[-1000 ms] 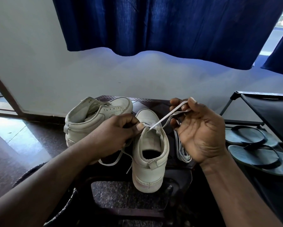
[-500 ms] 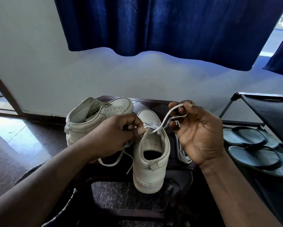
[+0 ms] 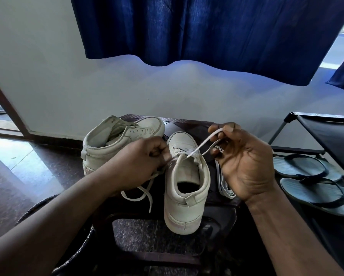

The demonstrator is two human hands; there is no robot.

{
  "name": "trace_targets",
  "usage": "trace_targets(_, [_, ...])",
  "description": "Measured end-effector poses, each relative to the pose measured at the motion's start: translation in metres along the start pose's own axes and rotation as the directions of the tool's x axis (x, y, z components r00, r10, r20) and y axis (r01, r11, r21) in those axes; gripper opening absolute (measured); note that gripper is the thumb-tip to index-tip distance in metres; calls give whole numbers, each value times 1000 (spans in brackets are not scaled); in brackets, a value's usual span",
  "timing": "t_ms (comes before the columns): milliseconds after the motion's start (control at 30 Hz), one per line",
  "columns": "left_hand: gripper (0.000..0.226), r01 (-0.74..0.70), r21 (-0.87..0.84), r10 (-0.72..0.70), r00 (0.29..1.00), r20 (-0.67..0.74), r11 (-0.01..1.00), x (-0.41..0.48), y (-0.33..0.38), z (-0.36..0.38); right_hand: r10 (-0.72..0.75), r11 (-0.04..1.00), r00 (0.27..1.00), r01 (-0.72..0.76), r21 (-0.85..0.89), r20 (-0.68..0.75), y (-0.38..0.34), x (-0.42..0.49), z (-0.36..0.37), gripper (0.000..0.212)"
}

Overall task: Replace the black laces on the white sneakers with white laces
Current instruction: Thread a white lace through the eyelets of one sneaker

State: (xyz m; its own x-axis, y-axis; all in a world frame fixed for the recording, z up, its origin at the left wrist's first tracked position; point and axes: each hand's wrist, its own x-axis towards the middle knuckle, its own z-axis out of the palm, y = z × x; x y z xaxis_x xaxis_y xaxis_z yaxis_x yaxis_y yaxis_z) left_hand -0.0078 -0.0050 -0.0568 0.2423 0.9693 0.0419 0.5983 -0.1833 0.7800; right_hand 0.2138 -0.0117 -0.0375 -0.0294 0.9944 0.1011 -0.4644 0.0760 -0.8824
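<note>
- Locate the work: the near sneaker [image 3: 185, 192] stands upright on the table [image 3: 189, 125], heel toward you and toe at 12 o'clock.
- The white lace [image 3: 199, 149] leaves the upper eyelets and runs toward 2 o'clock into your right hand [image 3: 244, 162].
- Right hand state: thumb and forefinger pinch a loop of the lace. The other fingers are loosely spread and hold nothing.
- Left hand [image 3: 141, 160] state: the fingers are curled tight against the left eyelet row, gripping the other run of the lace. Its tail drops out below the hand toward 6 o'clock.
- Step in hand, as judged: drawing the lace through the top eyelets of this sneaker.
- Pull with the right hand along the lace's own line, not upward, so the sneaker stays seated on the table.
- Keep the left hand braced at the collar as the counter-hold. Release it only when the lace lies flat and untwisted.
- Check that both tails come out near equal before tightening.
- The far sneaker [image 3: 117, 144] lies tilted at 10 o'clock, its eyelets bare. It probably comes next.
- A spare lace [image 3: 224, 182] lies folded just beside the near sneaker at 3 o'clock. Keep it clear of the working run.
- No black lace is in view.
</note>
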Motion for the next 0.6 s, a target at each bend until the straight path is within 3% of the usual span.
trace_targets(67, [14, 12, -202, 1, 998, 67, 979, 1, 2, 0, 2, 999, 1000, -2, -33, 3, 1, -1, 1, 22])
trace_targets(167, [18, 29, -258, 4, 992, 128, 966, -2, 4, 4, -2, 997, 1000, 2, -73, 2, 3, -2, 3, 21])
trace_targets(333, [22, 36, -192, -15, 994, 110, 981, 0, 4, 5, -1, 995, 1000, 0, -102, -4, 4, -2, 2, 19])
trace_targets(467, [11, -77, -204, 80, 997, 6, 976, -2, 8, 4, 0, 993, 1000, -2, -121, -11, 5, -2, 2, 17])
trace_targets(600, [11, -99, -164, 116, 989, 97, 982, -3, 5, -1, -7, 988, 1000, 7, -156, -2, 6, -1, 1, 19])
